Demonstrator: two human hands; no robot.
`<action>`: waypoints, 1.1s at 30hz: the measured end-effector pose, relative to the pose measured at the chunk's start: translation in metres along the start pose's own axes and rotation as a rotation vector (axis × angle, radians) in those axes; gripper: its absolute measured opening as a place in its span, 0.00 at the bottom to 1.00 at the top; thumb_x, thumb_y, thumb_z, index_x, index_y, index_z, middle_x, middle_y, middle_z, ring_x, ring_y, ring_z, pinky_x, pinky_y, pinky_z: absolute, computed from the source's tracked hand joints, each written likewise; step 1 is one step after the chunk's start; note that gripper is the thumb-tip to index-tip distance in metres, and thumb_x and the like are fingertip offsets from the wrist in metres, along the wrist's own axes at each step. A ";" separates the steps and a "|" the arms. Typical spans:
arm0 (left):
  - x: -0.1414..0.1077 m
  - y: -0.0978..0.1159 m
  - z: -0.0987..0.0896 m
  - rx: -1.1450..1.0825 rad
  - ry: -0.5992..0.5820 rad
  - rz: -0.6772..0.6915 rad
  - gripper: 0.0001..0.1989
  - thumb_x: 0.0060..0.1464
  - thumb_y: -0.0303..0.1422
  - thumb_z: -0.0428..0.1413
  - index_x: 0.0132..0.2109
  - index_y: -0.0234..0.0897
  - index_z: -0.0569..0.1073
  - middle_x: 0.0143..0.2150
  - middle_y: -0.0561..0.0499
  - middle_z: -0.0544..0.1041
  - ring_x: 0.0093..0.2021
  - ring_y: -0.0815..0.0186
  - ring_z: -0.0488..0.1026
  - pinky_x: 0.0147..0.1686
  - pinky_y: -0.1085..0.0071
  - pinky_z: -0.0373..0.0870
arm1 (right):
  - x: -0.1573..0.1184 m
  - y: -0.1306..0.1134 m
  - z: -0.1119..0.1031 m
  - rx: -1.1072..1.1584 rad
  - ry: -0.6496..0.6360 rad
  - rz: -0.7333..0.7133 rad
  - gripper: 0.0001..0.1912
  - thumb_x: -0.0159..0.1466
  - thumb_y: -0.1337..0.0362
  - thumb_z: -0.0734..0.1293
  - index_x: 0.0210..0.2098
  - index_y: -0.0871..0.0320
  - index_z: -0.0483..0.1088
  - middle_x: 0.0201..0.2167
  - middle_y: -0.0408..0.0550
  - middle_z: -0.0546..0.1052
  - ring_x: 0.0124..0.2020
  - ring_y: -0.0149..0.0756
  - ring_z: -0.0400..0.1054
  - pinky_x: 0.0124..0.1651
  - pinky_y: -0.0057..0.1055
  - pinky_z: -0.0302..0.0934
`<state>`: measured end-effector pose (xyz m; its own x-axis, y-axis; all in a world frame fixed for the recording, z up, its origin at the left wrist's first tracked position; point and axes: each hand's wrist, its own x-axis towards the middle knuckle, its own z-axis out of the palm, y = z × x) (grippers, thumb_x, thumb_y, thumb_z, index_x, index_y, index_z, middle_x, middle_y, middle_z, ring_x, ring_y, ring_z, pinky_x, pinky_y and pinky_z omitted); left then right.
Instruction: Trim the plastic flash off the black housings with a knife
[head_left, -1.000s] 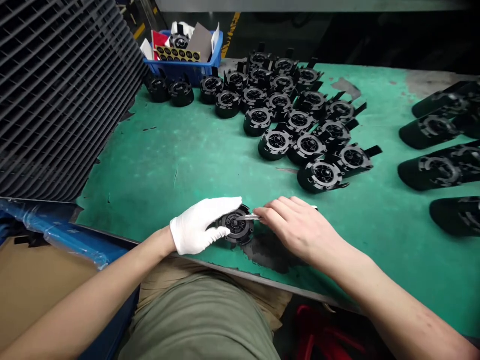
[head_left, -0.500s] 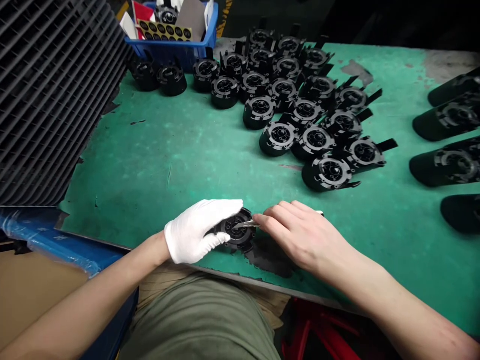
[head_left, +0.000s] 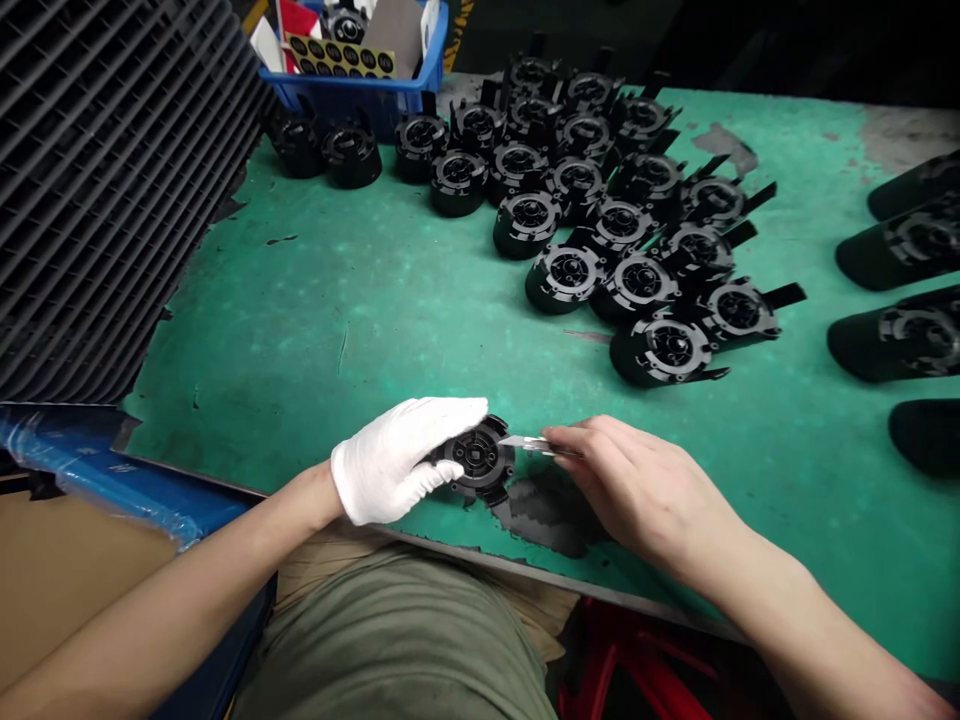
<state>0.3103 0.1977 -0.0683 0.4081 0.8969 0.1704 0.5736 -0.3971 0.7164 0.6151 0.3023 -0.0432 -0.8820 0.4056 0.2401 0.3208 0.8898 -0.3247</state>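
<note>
My left hand (head_left: 405,460), in a white glove, is wrapped round a round black plastic part (head_left: 477,456) close to the table's front edge. Its ribbed, ring-shaped face points up at me. Bare and closed, my right hand (head_left: 637,490) grips a utility knife (head_left: 534,444) with a silvery blade. The blade points left, and its tip is at the right rim of the black part; whether it touches cannot be told. Most of the knife's handle is hidden in my fingers.
Several similar black parts (head_left: 573,270) stand grouped on the green table mat (head_left: 300,330). Black cylinders (head_left: 862,345) lie at the right. At the back is a blue bin (head_left: 352,100) with a sticker sheet (head_left: 341,57). A black slatted stack (head_left: 112,200) rises at the left.
My right hand has drawn the knife back to the right, from the middle of the black part to its rim. My left hand still holds the part. The view has shifted slightly.
</note>
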 end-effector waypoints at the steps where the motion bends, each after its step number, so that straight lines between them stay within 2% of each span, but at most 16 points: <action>1: -0.001 -0.001 0.001 -0.007 0.025 -0.013 0.30 0.72 0.36 0.55 0.75 0.40 0.59 0.72 0.37 0.70 0.71 0.52 0.71 0.69 0.52 0.71 | -0.004 0.000 -0.001 -0.003 0.007 0.026 0.09 0.78 0.68 0.63 0.55 0.64 0.69 0.39 0.48 0.75 0.37 0.36 0.69 0.40 0.32 0.62; 4: -0.002 -0.004 0.000 0.040 0.128 -0.062 0.27 0.73 0.35 0.54 0.75 0.42 0.61 0.70 0.39 0.73 0.69 0.54 0.73 0.68 0.53 0.72 | -0.009 -0.001 -0.006 -0.026 0.020 0.071 0.10 0.77 0.68 0.65 0.57 0.63 0.69 0.40 0.48 0.76 0.37 0.35 0.71 0.40 0.31 0.63; 6: -0.001 -0.006 -0.004 0.081 0.185 -0.090 0.27 0.73 0.40 0.54 0.74 0.41 0.62 0.69 0.38 0.74 0.68 0.53 0.73 0.69 0.52 0.71 | -0.009 -0.006 -0.007 -0.038 0.021 0.080 0.11 0.77 0.67 0.65 0.57 0.63 0.69 0.40 0.48 0.76 0.37 0.35 0.72 0.40 0.32 0.64; 7: 0.001 -0.006 -0.006 0.086 0.190 -0.095 0.30 0.72 0.46 0.55 0.74 0.40 0.62 0.69 0.37 0.74 0.68 0.51 0.73 0.69 0.52 0.71 | -0.008 -0.009 -0.007 -0.041 0.015 0.088 0.12 0.77 0.67 0.64 0.58 0.63 0.69 0.40 0.48 0.76 0.36 0.36 0.72 0.39 0.32 0.65; 9: 0.005 -0.006 -0.011 0.081 0.156 -0.060 0.43 0.64 0.59 0.57 0.74 0.38 0.61 0.69 0.33 0.72 0.68 0.47 0.73 0.68 0.49 0.72 | -0.006 -0.019 -0.005 -0.027 -0.014 0.115 0.14 0.78 0.66 0.62 0.61 0.63 0.68 0.38 0.47 0.75 0.35 0.36 0.72 0.36 0.32 0.65; 11: 0.007 -0.004 -0.013 0.104 0.100 0.005 0.50 0.55 0.64 0.61 0.72 0.36 0.63 0.67 0.32 0.74 0.66 0.44 0.75 0.65 0.49 0.74 | -0.007 -0.030 -0.002 0.005 -0.046 0.154 0.16 0.79 0.66 0.60 0.64 0.63 0.66 0.38 0.47 0.74 0.35 0.36 0.73 0.36 0.32 0.66; 13: 0.006 -0.001 -0.011 0.162 0.102 0.030 0.45 0.54 0.62 0.65 0.67 0.36 0.68 0.60 0.35 0.79 0.60 0.46 0.79 0.60 0.52 0.77 | -0.010 -0.039 0.003 0.028 -0.082 0.194 0.18 0.79 0.67 0.58 0.66 0.62 0.64 0.39 0.48 0.74 0.35 0.37 0.73 0.36 0.32 0.67; 15: 0.002 0.002 -0.004 0.241 0.167 -0.013 0.40 0.54 0.63 0.64 0.61 0.36 0.71 0.51 0.38 0.82 0.51 0.49 0.82 0.49 0.56 0.80 | -0.015 -0.045 0.006 0.015 -0.116 0.221 0.20 0.79 0.68 0.58 0.68 0.62 0.63 0.40 0.48 0.74 0.36 0.37 0.74 0.35 0.32 0.67; 18: -0.005 0.005 0.005 0.338 0.257 -0.044 0.42 0.50 0.68 0.61 0.53 0.34 0.73 0.39 0.43 0.79 0.37 0.54 0.80 0.35 0.60 0.78 | -0.019 -0.050 0.009 -0.034 -0.142 0.228 0.22 0.78 0.69 0.57 0.70 0.62 0.60 0.41 0.49 0.74 0.35 0.37 0.74 0.32 0.32 0.66; 20: -0.007 0.004 0.007 0.326 0.279 0.004 0.40 0.48 0.69 0.62 0.48 0.36 0.72 0.35 0.48 0.77 0.32 0.59 0.77 0.31 0.63 0.75 | -0.020 -0.051 0.009 -0.066 -0.136 0.211 0.23 0.77 0.71 0.57 0.70 0.63 0.60 0.40 0.49 0.74 0.35 0.37 0.73 0.32 0.32 0.66; 21: -0.006 0.003 0.006 0.303 0.281 0.029 0.41 0.46 0.70 0.62 0.47 0.37 0.71 0.35 0.48 0.77 0.32 0.60 0.77 0.32 0.63 0.75 | -0.019 -0.051 0.009 -0.083 -0.131 0.202 0.23 0.77 0.71 0.58 0.70 0.64 0.61 0.40 0.49 0.74 0.35 0.37 0.73 0.32 0.32 0.66; 23: -0.002 -0.002 0.002 0.278 0.270 0.059 0.46 0.42 0.72 0.63 0.51 0.37 0.70 0.42 0.44 0.79 0.40 0.55 0.80 0.40 0.59 0.78 | -0.017 -0.053 0.007 -0.123 -0.124 0.180 0.23 0.76 0.73 0.58 0.70 0.65 0.61 0.40 0.49 0.75 0.35 0.37 0.72 0.32 0.32 0.65; 25: 0.006 -0.008 -0.002 0.289 0.208 0.079 0.55 0.39 0.73 0.63 0.60 0.35 0.67 0.52 0.35 0.79 0.51 0.46 0.81 0.51 0.51 0.78 | -0.016 -0.055 0.006 -0.167 -0.124 0.165 0.24 0.75 0.74 0.58 0.70 0.66 0.61 0.40 0.49 0.74 0.34 0.37 0.71 0.31 0.32 0.64; 27: 0.012 -0.012 -0.005 0.298 0.114 0.111 0.57 0.42 0.70 0.65 0.66 0.33 0.64 0.57 0.32 0.78 0.57 0.42 0.79 0.57 0.48 0.76 | -0.016 -0.056 0.005 -0.203 -0.128 0.151 0.26 0.74 0.76 0.58 0.70 0.67 0.61 0.39 0.50 0.74 0.33 0.38 0.70 0.30 0.33 0.63; 30: 0.020 -0.014 -0.005 0.285 0.020 0.140 0.51 0.47 0.66 0.66 0.66 0.34 0.66 0.55 0.35 0.81 0.54 0.42 0.81 0.56 0.49 0.76 | -0.017 -0.058 0.004 -0.208 -0.142 0.141 0.29 0.72 0.78 0.57 0.72 0.68 0.59 0.39 0.50 0.74 0.33 0.38 0.70 0.30 0.33 0.64; 33: 0.025 -0.009 -0.004 0.293 -0.010 0.076 0.45 0.48 0.67 0.64 0.59 0.35 0.72 0.48 0.38 0.82 0.48 0.43 0.82 0.50 0.50 0.77 | -0.018 -0.058 0.001 -0.159 -0.147 0.150 0.30 0.71 0.78 0.58 0.72 0.67 0.58 0.41 0.51 0.74 0.34 0.38 0.70 0.31 0.33 0.65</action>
<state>0.3126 0.2242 -0.0682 0.4639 0.8609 0.2090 0.7208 -0.5039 0.4759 0.6117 0.2435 -0.0297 -0.8574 0.5110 0.0610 0.4917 0.8484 -0.1963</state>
